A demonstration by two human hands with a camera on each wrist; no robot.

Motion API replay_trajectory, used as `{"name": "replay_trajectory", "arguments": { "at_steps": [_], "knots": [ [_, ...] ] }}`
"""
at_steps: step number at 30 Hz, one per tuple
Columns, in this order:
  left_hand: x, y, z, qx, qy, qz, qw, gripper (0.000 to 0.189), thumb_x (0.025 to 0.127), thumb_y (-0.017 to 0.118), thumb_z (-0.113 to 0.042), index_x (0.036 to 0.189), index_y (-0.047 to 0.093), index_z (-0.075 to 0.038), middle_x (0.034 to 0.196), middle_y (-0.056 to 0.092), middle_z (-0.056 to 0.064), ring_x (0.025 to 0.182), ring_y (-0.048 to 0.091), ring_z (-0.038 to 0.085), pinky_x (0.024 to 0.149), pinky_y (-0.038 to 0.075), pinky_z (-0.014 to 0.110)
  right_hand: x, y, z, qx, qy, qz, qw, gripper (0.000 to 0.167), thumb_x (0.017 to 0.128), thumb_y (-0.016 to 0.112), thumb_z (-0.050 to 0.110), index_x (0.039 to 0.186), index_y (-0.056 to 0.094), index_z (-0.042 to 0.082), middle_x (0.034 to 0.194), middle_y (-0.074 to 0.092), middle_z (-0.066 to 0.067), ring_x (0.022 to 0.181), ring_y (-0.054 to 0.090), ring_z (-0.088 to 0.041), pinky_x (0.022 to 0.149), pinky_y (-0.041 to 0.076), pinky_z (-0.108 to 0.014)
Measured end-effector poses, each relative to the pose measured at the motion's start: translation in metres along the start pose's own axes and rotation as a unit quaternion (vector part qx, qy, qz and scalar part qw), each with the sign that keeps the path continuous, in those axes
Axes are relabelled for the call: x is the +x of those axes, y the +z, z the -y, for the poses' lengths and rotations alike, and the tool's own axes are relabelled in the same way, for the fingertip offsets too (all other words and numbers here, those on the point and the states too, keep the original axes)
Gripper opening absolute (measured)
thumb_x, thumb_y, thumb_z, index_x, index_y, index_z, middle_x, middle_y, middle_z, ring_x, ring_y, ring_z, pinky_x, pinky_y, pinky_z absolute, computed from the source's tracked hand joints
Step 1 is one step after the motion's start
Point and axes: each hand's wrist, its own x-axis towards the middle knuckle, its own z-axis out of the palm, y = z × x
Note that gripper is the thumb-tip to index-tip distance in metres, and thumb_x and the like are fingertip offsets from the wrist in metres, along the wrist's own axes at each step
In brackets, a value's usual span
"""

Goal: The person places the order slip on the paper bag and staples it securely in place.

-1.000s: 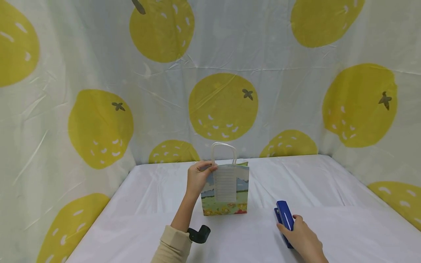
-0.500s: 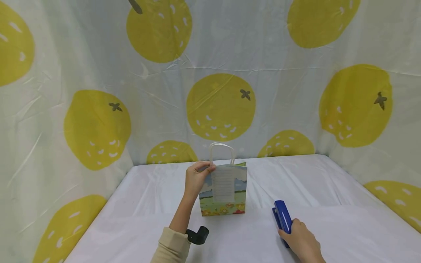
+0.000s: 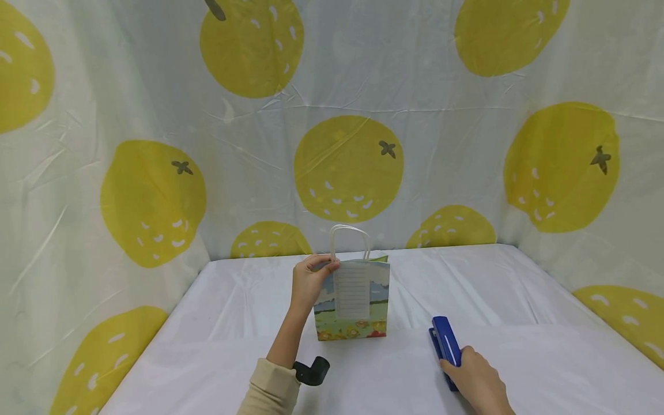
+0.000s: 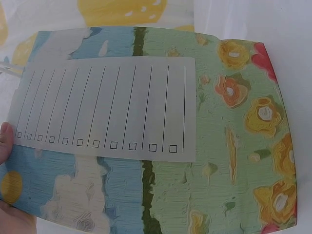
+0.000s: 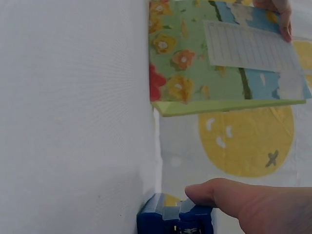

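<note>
A paper gift bag (image 3: 379, 311) printed with flowers and sky stands upright on the table. My left hand (image 3: 307, 285) pinches its top left corner together with a lined checklist sheet (image 3: 353, 297), which lies flat against the bag's front. The left wrist view shows the sheet's ruled lines and small boxes (image 4: 107, 107), with my thumb on its upper end. To the right of the bag, my right hand (image 3: 477, 377) grips a blue stapler (image 3: 446, 343) around its near half. The stapler touches or nearly touches the table. In the right wrist view my thumb lies over the stapler (image 5: 175, 219).
White rope handles (image 3: 350, 228) rise above the bag. A white cloth covers the table (image 3: 207, 369), and a lemon-print curtain (image 3: 441, 144) hangs behind and along both sides. A black camera mount (image 3: 313, 370) sits on my left wrist.
My right thumb and fingers have slid slightly back along the stapler. The head view has shifted a little. My left hand, the sheet and the bag stay as they were.
</note>
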Motion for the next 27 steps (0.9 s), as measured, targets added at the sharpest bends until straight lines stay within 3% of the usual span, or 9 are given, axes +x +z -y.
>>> {"name": "replay_trajectory", "arguments": {
  "at_steps": [5,9,14,18,27],
  "knots": [
    [0.000,0.000,0.001,-0.001,-0.006,0.001,1.0000,0.016,0.073,0.072,-0.014,0.085,0.072,-0.003,0.087,0.068,0.012,0.083,0.061,0.015,0.075,0.050,0.023,0.000,-0.001,-0.001,0.013,-0.003,-0.005,0.9999,0.061,0.082,0.057,0.037,0.103,0.044,-0.018,0.072,0.054,-0.014,0.063,0.051,-0.024,0.052,0.040,-0.033],
    [0.000,0.000,0.002,-0.006,-0.005,0.003,1.0000,0.016,0.073,0.072,-0.014,0.085,0.072,-0.004,0.087,0.069,0.012,0.084,0.062,0.017,0.075,0.051,0.023,0.003,-0.001,-0.001,0.037,-0.009,-0.031,0.9988,0.060,0.081,0.057,0.036,0.108,0.044,-0.016,0.073,0.056,-0.014,0.063,0.052,-0.023,0.051,0.040,-0.032],
    [0.000,0.000,0.002,-0.011,0.000,0.003,0.9999,0.017,0.073,0.072,-0.015,0.086,0.072,-0.003,0.088,0.069,0.013,0.086,0.062,0.021,0.074,0.051,0.023,0.007,-0.002,-0.002,0.056,-0.016,-0.068,0.9960,0.060,0.081,0.056,0.035,0.112,0.044,-0.015,0.087,0.059,-0.025,0.070,0.056,-0.027,0.055,0.043,-0.038],
    [0.000,0.000,0.002,-0.014,-0.003,0.003,0.9999,0.017,0.074,0.072,-0.015,0.086,0.072,-0.004,0.089,0.068,0.013,0.086,0.062,0.020,0.075,0.051,0.024,0.009,-0.002,-0.002,0.075,-0.018,-0.073,0.9944,0.063,0.083,0.055,0.038,0.113,0.043,-0.016,0.096,0.056,-0.033,0.075,0.057,-0.031,0.061,0.046,-0.042],
    [0.000,0.000,-0.003,-0.019,-0.010,0.000,0.9998,0.016,0.074,0.072,-0.011,0.087,0.072,-0.001,0.090,0.068,0.016,0.087,0.061,0.021,0.075,0.050,0.022,0.010,-0.004,0.000,0.140,-0.012,-0.094,0.9855,0.065,0.084,0.055,0.041,0.118,0.042,-0.013,0.106,0.054,-0.033,0.083,0.055,-0.031,0.067,0.045,-0.039]
  ]
}}
